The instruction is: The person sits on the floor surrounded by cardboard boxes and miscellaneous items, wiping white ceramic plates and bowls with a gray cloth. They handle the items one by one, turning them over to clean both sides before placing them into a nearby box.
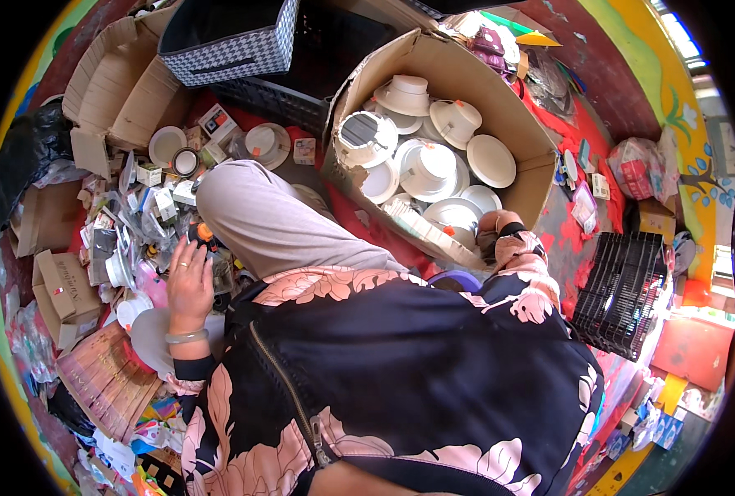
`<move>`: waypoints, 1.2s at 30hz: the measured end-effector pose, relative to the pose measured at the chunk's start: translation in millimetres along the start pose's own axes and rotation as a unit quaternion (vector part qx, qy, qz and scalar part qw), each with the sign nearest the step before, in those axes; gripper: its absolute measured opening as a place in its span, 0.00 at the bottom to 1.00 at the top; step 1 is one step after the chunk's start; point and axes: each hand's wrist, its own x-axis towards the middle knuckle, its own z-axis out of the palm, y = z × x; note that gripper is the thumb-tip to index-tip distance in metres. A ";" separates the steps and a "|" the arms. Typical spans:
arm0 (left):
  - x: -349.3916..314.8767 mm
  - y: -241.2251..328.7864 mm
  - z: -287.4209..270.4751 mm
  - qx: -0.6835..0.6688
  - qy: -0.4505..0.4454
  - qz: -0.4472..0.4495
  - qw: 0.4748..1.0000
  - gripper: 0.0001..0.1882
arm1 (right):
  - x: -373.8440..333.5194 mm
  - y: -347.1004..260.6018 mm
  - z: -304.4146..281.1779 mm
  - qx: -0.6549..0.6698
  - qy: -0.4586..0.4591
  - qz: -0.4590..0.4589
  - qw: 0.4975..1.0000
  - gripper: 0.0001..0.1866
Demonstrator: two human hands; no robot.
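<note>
My left hand is stretched out over a heap of small packages and plastic bags, fingers extended and slightly apart, with nothing visible in it. Just past its fingertips is a small black and orange item. On the other side, my right hand is at the near right corner of a large cardboard box. Its fingers are mostly hidden, so whether they grip anything cannot be seen. Inside the box lie several white round downlights, piled at various angles. One white downlight lies close beside my right hand.
A houndstooth fabric bin stands over a black crate at the back. Another open carton is at back left, above a white downlight. To the right stands a black plastic crate. A small brown carton sits far left.
</note>
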 end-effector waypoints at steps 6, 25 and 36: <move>-1.4 -2.5 -10.4 0.019 0.015 -0.016 1.000 0.12 | 76.9 4.3 -12.3 -0.004 0.173 0.105 0.979 0.14; -144.5 -83.3 -146.6 0.212 0.303 -0.315 0.874 0.09 | 73.8 -36.0 -88.1 -0.253 0.126 -0.081 0.956 0.13; -241.8 -69.8 -159.6 0.252 0.366 -0.471 0.762 0.13 | -157.1 -386.8 -182.8 0.267 -0.035 -0.635 0.724 0.18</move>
